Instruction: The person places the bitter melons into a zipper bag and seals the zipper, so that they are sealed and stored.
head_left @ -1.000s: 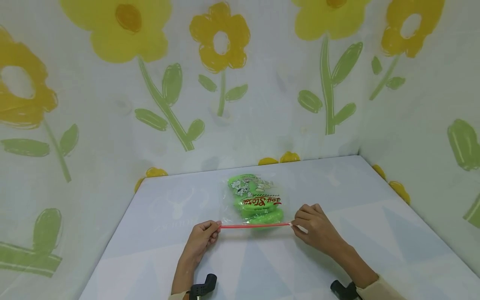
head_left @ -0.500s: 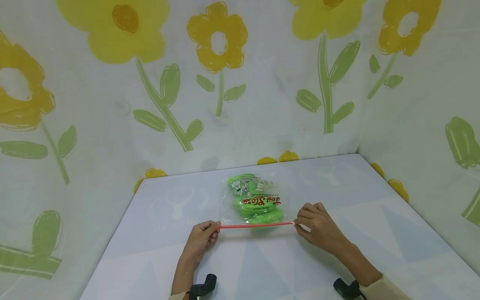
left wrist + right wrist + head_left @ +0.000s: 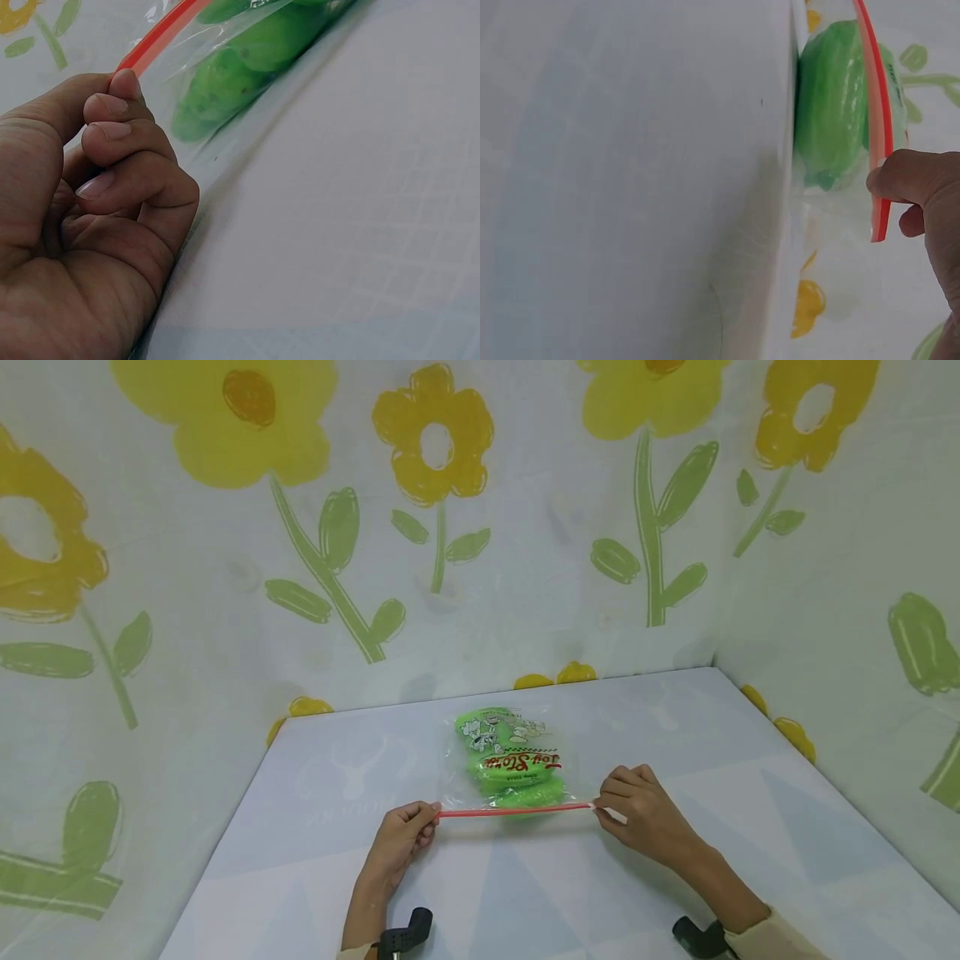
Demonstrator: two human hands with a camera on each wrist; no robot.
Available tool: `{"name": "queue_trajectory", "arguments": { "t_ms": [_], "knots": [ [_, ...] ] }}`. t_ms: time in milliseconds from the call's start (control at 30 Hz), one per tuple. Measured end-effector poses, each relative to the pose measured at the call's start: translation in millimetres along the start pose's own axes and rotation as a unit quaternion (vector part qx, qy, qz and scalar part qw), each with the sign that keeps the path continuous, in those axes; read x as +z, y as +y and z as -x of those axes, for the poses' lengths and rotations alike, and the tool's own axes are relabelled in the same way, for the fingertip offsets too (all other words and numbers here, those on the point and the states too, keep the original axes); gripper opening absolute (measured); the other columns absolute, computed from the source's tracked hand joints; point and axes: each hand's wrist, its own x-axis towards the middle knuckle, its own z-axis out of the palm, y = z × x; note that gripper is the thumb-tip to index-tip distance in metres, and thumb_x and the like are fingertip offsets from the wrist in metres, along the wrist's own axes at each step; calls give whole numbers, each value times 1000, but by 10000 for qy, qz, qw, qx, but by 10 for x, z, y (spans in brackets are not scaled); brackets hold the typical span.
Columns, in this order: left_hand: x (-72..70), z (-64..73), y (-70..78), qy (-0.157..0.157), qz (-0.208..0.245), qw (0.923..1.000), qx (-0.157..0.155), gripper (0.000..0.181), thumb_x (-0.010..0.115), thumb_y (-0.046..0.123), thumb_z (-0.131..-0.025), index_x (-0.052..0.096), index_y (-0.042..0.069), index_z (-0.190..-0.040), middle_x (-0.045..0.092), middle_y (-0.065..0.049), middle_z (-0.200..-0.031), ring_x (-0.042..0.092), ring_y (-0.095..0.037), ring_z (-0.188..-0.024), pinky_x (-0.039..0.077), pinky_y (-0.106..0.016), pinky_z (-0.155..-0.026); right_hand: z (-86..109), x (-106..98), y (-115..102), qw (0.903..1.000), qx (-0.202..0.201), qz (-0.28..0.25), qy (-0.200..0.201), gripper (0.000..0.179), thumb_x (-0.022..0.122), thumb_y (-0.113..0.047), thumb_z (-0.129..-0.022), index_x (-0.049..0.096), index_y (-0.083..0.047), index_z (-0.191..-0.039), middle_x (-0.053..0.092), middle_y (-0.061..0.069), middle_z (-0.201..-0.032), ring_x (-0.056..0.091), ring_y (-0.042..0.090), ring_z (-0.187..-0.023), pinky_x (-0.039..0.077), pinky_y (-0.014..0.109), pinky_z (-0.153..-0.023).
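A clear zip bag (image 3: pixel 450 768) printed with red lettering and cartoon figures lies on the table, with bright green lumpy things (image 3: pixel 525 789) inside. Its red zip strip (image 3: pixel 517 812) runs straight along the near edge between both hands. My left hand (image 3: pixel 401 839) pinches the strip's left end between thumb and forefinger, the other fingers curled beneath. At the opposite end, thumb and fingers of my right hand (image 3: pixel 645 814) pinch a small white zip slider (image 3: pixel 881 162). A short tail of red strip sticks out past the right thumb in the right wrist view.
The pale table (image 3: pixel 360 893) carries faint triangle and deer patterns. Walls of flower-printed cloth (image 3: pixel 525 568) stand behind and on both sides. Black camera mounts (image 3: pixel 405 935) sit on both wrists.
My right hand has slid a little to the right along the red strip with the slider. My left hand stays at the left end, and the bag has barely moved.
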Motion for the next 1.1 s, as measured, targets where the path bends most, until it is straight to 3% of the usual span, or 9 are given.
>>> {"name": "queue_trajectory", "arguments": {
  "t_ms": [100,200,300,367,767,1100],
  "knots": [
    [0,4,4,-13,9,10000,-3,38,74,29,-92,64,-7,-89,55,-3,-72,47,-11,-63,39,-19,-52,6,-16,12,10000,-41,-15,38,13,81,-5,-72,73,-13,-79,60,-8,-79,53,15,-82,32,34,-72],
    [1,8,4,-29,13,10000,-33,37,74,30,-92,64,-6,-88,55,-3,-71,47,-11,-63,39,-19,-51,17,-25,28,9999,-75,-24,95,5,73,-11,-84,73,-13,-79,60,-8,-79,53,15,-82,32,35,-72],
    [0,10,1,-32,19,10000,-55,37,74,29,-91,64,-6,-88,55,-3,-71,47,-11,-62,38,-19,-51,27,-25,46,9998,-121,-15,157,24,59,-21,-96,73,-13,-78,60,-8,-79,53,15,-82,32,35,-72],
    [-1,10,1,-29,24,10000,-52,38,74,29,-91,64,-7,-89,55,-3,-72,47,-11,-62,38,-19,-51,34,-26,56,9998,-112,1,139,32,52,-26,-99,73,-14,-78,60,-8,-79,53,15,-82,31,34,-73],
    [-8,1,0,0,82,9999,-58,36,74,27,-91,64,-7,-88,54,-3,-71,47,-12,-62,38,-19,-51,80,-36,78,10000,12,19,69,38,48,-31,-101,73,-13,-78,61,-8,-79,54,16,-83,32,34,-73],
    [-11,-19,-2,-32,95,9999,17,35,74,27,-92,64,-5,-85,54,-3,-70,46,-11,-60,37,-19,-50,81,-89,66,9999,107,21,-41,31,53,-28,-98,73,-12,-80,62,-8,-80,54,16,-84,32,33,-74]
  ]
}}
